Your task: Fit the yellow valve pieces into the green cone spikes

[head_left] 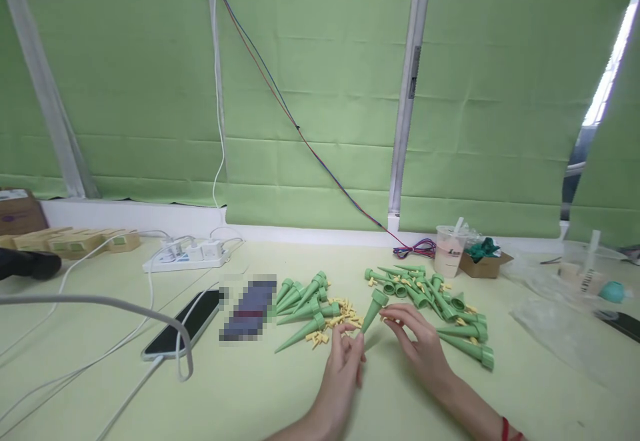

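Observation:
My left hand [345, 364] pinches the pointed tip of a green plastic cone spike [373, 311] that slants up to the right. My right hand [417, 337] has its fingertips at the spike's wide open end, pinching something small there that I cannot make out. Small yellow plastic pieces [340, 321] lie scattered just beyond my left hand. A pile of green spikes [305, 304] lies to the left of them, and a second pile of green spikes [440, 307] lies beyond and right of my right hand.
A black phone [187, 324] on a white cable lies at the left, with a power strip [187, 255] behind it. A plastic cup [450, 251], a small cardboard box [483, 264] and clear plastic bags [575, 334] stand at the right. Green cloth covers the wall.

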Demonstrator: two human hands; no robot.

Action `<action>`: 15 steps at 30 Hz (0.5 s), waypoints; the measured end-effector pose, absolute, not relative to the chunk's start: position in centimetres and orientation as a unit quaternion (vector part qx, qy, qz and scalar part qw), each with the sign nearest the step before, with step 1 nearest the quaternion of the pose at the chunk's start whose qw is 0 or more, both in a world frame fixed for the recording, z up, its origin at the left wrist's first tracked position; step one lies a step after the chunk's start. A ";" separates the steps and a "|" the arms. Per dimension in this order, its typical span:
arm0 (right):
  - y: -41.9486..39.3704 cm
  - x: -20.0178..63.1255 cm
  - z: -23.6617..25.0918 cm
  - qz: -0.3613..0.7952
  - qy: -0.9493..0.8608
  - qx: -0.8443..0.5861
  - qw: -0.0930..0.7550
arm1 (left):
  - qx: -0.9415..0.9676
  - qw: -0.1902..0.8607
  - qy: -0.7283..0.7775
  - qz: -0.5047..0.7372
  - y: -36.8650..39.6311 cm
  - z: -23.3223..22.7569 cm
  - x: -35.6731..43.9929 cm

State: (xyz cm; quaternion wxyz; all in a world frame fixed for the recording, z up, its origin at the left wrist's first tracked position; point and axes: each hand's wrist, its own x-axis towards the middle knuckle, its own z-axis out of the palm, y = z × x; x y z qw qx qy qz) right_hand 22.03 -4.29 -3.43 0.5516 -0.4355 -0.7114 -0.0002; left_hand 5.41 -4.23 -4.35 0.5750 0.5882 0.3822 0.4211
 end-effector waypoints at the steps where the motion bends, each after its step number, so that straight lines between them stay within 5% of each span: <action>1: -4.3 22.0 -3.4 0.007 -0.699 -0.446 0.559 | 0.595 0.580 0.367 0.417 -4.2 -4.4 5.4; 15: -5.3 20.5 -2.2 0.281 -0.570 -0.499 0.589 | 0.584 0.629 0.302 0.415 -4.1 -3.4 5.6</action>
